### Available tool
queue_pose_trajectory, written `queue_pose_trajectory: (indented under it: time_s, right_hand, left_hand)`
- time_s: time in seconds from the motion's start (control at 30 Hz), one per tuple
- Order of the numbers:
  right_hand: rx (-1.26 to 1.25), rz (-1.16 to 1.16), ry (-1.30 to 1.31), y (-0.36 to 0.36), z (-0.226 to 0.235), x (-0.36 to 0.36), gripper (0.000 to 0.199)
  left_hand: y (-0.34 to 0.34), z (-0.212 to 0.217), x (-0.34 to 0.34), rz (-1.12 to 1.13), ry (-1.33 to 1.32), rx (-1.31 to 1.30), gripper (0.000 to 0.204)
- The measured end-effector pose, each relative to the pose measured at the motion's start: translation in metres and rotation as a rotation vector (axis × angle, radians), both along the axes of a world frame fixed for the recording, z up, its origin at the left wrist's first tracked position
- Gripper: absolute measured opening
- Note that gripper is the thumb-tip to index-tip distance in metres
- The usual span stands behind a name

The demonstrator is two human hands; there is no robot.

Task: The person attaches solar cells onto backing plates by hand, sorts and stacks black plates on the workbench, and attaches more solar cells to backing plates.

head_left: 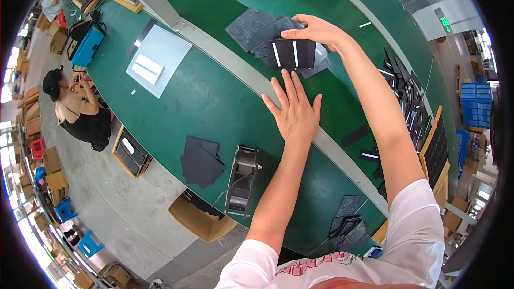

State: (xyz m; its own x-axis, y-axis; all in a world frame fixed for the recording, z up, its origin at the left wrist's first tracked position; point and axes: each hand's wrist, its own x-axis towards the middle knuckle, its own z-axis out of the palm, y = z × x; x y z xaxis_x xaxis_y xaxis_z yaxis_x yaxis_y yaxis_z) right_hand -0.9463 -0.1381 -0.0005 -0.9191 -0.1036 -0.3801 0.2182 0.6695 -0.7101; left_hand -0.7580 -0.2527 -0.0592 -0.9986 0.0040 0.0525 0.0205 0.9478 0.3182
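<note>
The left hand (292, 109) lies palm down at the centre of the frame, its fingers spread and its grip open and empty, the fingertips at the lower edge of a black card (305, 56) with white strips. That card sits just above the centre of the frame, over a loose pile of grey sheets (249, 29). The right hand (318, 32) reaches in from the right to the card's upper edge, with the thumb along that edge and the index finger bent above it; whether its grip is closed on the card I cannot tell.

A pale metal rail (235, 53) runs across the green tabletop (214, 107) from upper left to lower right. In the upper left of the frame, white strips (147, 69) lie on a pale sheet (174, 48), and a blue machine (88, 45) stands further out. Below the centre, dark cards (201, 163) overlap beside a metal device (242, 182). More dark pieces (348, 230) lie at the lower right, and a heap of black strips (409, 101) fills the right side. At the left of the frame, another person (80, 107) sits beyond the tabletop.
</note>
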Motion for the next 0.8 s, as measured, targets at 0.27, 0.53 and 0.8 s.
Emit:
queue_pose_trajectory:
  time_s: [0.27,0.53,0.8]
  right_hand:
    - [-0.529,-0.104,-0.294,0.013,0.006,0.018,0.074]
    - [-0.464,-0.056,-0.132,0.020,-0.032,0.027,0.065]
    - [-0.448,-0.045,-0.106,0.025,-0.027,0.061,0.066]
  left_hand:
    - [0.000,-0.002,0.001,0.000,0.039,0.007,0.077]
    - [-0.002,0.003,0.002,0.074,0.343,0.411,0.076]
    - [-0.011,0.011,-0.073,0.261,0.318,0.419,0.075]
